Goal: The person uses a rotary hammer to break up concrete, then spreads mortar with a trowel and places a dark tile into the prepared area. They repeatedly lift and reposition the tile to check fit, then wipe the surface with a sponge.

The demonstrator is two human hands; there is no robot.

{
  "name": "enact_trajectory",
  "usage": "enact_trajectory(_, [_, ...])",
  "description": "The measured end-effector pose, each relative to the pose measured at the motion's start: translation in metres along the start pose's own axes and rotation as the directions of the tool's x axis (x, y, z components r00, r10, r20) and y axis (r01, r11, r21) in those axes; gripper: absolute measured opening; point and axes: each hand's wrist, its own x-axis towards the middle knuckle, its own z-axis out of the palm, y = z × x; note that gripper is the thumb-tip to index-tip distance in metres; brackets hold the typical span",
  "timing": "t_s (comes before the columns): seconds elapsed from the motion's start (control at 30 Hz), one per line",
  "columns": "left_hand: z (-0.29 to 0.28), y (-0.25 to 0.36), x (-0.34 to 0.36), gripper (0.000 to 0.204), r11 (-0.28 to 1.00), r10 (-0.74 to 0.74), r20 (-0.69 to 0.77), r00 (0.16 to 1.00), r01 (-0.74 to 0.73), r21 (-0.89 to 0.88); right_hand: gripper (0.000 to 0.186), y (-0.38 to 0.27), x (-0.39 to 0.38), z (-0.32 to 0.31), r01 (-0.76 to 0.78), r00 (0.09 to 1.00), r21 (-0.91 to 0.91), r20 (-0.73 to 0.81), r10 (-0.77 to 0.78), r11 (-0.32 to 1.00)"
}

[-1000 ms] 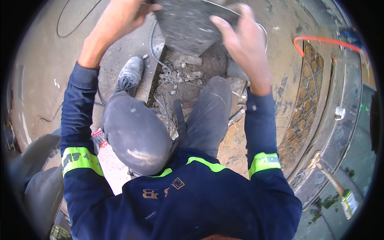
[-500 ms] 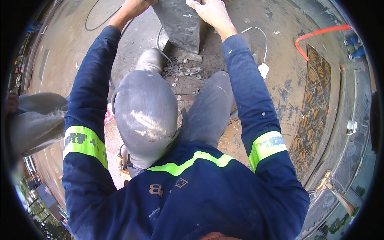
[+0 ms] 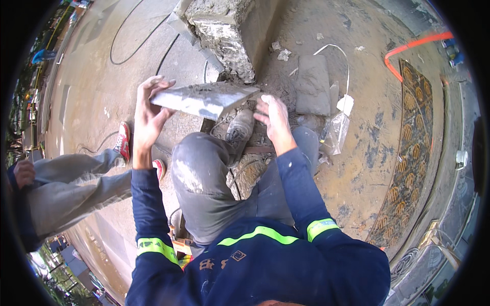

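A grey stone slab (image 3: 196, 103) with a pale edge is tilted over my knees, rough grey mortar on its upper face. My left hand (image 3: 152, 104) grips its left end, thumb below and fingers above. Close to the slab's right end is my right hand (image 3: 274, 116), its fingers apart and slightly bent; whether a fingertip touches the slab I cannot tell. Just beyond stands a long raised block (image 3: 224, 41), its near end rough, broken and coated in mortar. My shoe (image 3: 240, 128) shows below the slab.
Another grey slab (image 3: 313, 84) lies on the ground at right, beside a clear plastic bag (image 3: 337, 130) and a white cord. A patterned board (image 3: 408, 137) and an orange hose (image 3: 408, 47) lie further right. At left stands a person in red shoes (image 3: 122, 143). A black cable (image 3: 113, 46) curves behind.
The slab has come off the block's end and been drawn toward me, tilting flatter. Rough mortar now shows on the block. My right hand has let go. The person at left shows more fully.
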Motion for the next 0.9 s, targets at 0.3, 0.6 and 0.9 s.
enact_trajectory(0.3, [0.023,-0.061,-0.016,0.035,0.811,-0.028,-0.247,0.969,-0.122,-0.572,0.04,0.103,0.174,0.029,-0.263,0.962,0.242,-0.013,0.274,0.934])
enact_trajectory(0.6, [0.001,-0.001,0.002,0.024,0.899,0.011,-0.137,0.991,-0.07,-0.433,0.036,0.058,0.098,0.043,-0.19,0.96,0.164,-0.176,0.218,0.968])
enact_trajectory(0.9, [-0.008,-0.027,0.064,0.017,0.854,-0.177,-0.142,0.974,0.08,-0.515,0.021,0.073,0.16,0.039,-0.101,0.994,0.335,-0.006,0.109,0.937])
